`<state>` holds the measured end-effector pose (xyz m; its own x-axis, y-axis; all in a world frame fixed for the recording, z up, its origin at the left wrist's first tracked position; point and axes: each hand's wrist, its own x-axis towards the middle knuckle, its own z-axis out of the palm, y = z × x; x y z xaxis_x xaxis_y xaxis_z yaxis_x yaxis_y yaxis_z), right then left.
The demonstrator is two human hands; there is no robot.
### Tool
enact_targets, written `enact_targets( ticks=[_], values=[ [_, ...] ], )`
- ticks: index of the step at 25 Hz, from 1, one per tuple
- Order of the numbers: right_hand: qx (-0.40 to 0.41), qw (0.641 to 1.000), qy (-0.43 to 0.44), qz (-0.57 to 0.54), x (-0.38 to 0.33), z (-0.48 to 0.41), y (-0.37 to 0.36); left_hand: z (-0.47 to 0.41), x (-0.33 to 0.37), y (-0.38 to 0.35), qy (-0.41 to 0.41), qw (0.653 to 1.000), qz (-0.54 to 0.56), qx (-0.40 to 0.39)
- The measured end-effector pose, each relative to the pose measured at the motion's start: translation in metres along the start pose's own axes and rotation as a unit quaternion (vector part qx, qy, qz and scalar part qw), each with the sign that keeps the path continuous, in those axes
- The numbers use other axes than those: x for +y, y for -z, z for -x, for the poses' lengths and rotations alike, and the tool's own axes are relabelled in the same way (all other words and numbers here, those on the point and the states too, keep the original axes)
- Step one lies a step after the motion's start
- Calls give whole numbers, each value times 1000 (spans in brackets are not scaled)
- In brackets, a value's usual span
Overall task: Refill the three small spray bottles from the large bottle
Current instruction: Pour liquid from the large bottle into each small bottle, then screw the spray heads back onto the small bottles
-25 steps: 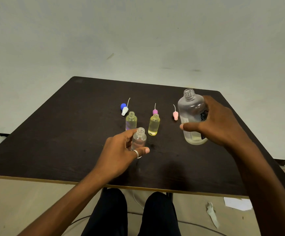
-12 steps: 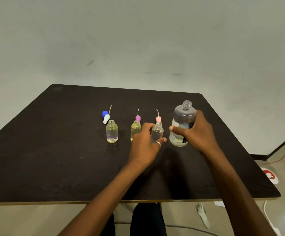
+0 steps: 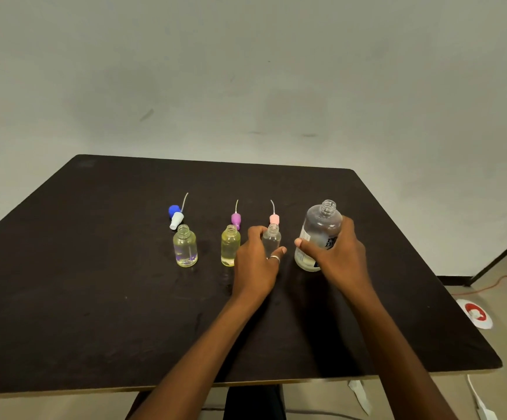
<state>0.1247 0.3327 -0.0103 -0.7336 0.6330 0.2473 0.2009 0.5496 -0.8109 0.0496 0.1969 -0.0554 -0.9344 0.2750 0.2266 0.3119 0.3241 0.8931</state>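
Head view. The uncapped large bottle [image 3: 319, 234] stands on the dark table [image 3: 94, 268] with a shallow pale layer inside. The right hand [image 3: 341, 256] wraps around it. Just left of it, the left hand [image 3: 255, 262] pinches a clear small bottle [image 3: 272, 241], contents unclear. Farther left stand 2 bottles with yellowish liquid [image 3: 230, 248] [image 3: 185, 250].

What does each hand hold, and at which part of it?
The left hand grips the rightmost small bottle around its body; the right hand grips the large bottle around its middle.
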Motion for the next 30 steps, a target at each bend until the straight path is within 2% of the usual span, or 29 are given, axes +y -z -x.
enact_targets(
  ticks=[17,26,30],
  values=[
    [-52,994,-70,62,13,1,-12,-5,-16,-11,-3,999,25,26],
    [-126,989,-60,49,-11,-5,22,-3,-17,-9,-3,1000,23,14],
    [-110,991,-63,49,-38,-6,47,5,-17,-4,12,1000,17,1]
  ],
)
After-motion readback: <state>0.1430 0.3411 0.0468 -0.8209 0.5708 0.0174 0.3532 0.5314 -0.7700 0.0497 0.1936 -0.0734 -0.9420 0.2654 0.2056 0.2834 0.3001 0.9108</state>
